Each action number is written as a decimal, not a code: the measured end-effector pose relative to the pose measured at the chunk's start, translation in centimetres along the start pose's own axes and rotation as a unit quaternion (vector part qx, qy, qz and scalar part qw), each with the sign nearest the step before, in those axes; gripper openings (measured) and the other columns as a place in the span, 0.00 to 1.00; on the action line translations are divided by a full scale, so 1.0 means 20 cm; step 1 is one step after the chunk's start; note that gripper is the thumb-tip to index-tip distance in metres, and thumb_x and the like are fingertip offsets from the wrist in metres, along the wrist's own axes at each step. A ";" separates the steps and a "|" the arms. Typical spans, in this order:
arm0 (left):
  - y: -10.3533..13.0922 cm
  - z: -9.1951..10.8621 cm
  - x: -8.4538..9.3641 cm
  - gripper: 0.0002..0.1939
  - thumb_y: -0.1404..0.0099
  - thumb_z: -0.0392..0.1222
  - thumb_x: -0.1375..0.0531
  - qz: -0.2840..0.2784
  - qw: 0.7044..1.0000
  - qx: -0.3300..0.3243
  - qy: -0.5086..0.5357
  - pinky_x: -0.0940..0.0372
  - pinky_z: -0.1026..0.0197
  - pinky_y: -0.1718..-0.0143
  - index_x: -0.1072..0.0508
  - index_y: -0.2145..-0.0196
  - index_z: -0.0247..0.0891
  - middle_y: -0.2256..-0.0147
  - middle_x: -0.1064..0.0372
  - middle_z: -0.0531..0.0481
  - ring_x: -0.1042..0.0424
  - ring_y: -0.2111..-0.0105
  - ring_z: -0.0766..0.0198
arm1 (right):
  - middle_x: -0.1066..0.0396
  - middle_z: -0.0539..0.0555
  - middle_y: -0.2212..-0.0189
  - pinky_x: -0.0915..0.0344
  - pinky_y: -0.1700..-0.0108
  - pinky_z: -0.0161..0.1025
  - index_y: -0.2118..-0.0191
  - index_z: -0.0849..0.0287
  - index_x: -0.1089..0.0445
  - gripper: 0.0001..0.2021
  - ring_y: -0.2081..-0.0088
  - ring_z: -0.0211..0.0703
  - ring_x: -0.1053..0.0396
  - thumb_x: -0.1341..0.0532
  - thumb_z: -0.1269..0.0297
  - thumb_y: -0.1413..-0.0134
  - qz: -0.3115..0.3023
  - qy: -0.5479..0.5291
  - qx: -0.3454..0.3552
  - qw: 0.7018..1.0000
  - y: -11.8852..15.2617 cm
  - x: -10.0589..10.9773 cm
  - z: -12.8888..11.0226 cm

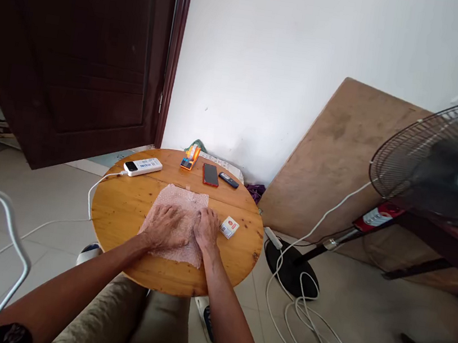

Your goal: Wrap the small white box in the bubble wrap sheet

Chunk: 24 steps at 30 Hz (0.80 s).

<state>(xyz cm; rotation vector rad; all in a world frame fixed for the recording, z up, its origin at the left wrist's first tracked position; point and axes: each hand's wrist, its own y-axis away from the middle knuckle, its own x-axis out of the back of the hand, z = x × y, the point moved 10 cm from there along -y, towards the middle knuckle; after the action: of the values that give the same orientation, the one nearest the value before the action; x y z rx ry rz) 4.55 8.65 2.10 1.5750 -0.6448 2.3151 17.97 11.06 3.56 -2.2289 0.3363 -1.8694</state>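
Note:
A sheet of pink bubble wrap lies on the round wooden table. My left hand rests flat on its left and middle part, fingers spread, thumb pointing right. On the wrap's right edge is my right hand, its fingers bent and close together; what is under its fingertips, if anything, is hidden. Just right of that hand sits a small white box with red print, which it does not hold.
Along the table's far side are a white power bank with a cable, an orange tape dispenser, a red-edged phone and a small dark phone. A fan and looped cables stand right.

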 end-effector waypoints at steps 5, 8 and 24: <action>0.00 -0.01 0.00 0.44 0.45 0.67 0.39 0.012 1.000 -0.003 0.004 0.58 0.36 0.36 0.38 0.37 0.41 0.36 0.44 0.36 0.48 0.35 0.41 | 0.28 0.60 0.53 0.43 0.48 0.42 0.55 0.61 0.30 0.12 0.50 0.49 0.36 0.48 0.73 0.39 0.011 -0.025 0.016 1.000 0.02 0.04 -0.02; 0.00 -0.01 -0.01 0.44 0.45 0.67 0.39 0.005 1.000 -0.004 0.000 0.59 0.35 0.36 0.39 0.37 0.42 0.36 0.44 0.36 0.48 0.36 0.40 | 0.29 0.58 0.51 0.44 0.45 0.40 0.54 0.59 0.30 0.14 0.48 0.47 0.38 0.48 0.75 0.41 0.013 -0.041 0.041 0.998 0.02 0.08 -0.06; -0.01 -0.02 0.00 0.44 0.43 0.69 0.42 0.010 1.000 -0.008 0.009 0.59 0.39 0.35 0.38 0.38 0.39 0.36 0.43 0.36 0.47 0.36 0.41 | 0.24 0.57 0.57 0.37 0.57 0.41 0.49 0.56 0.31 0.19 0.55 0.52 0.28 0.38 0.64 0.48 -0.062 -0.049 -0.136 0.988 0.14 0.27 0.54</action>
<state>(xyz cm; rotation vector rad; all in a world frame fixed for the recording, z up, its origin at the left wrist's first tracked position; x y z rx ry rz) 4.25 8.98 1.95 1.5471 -0.6755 2.3292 29.35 6.87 5.95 -2.5656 0.4733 -1.8617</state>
